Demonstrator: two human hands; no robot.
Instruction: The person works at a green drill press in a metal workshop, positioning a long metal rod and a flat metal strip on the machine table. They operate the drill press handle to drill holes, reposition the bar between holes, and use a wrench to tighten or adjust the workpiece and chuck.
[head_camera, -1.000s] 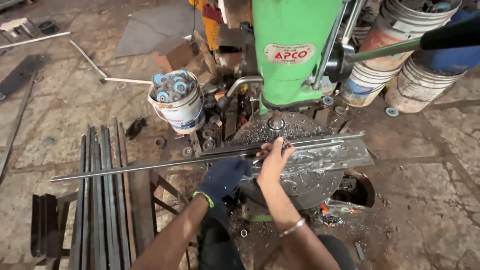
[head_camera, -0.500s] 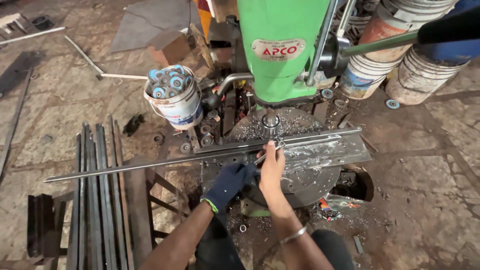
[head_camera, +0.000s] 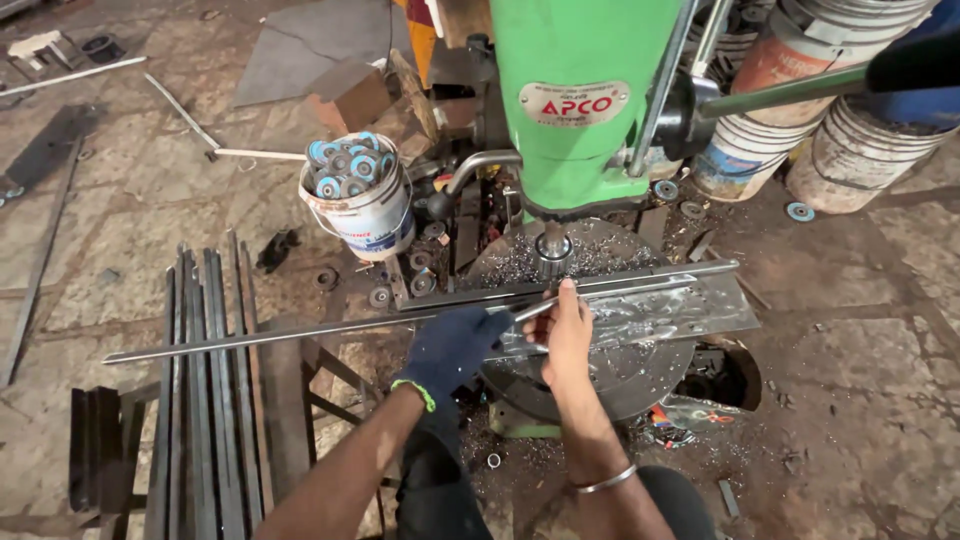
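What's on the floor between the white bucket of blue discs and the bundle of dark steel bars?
Head view: between bucket and bars lies a black rag.

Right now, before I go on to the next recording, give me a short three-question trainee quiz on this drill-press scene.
1. True or false: both hands are gloved.
2. Multiple choice: the white bucket left of the green drill press holds A) water, B) blue-centred round discs, C) sand.
3. Fill in: the long metal bar lies across the round ______ under the spindle.

Key
1. False: the left hand wears a dark blue glove, the right hand is bare; its fingers rest on the bar near the spindle.
2. B.
3. Drill table, strewn with metal chips.
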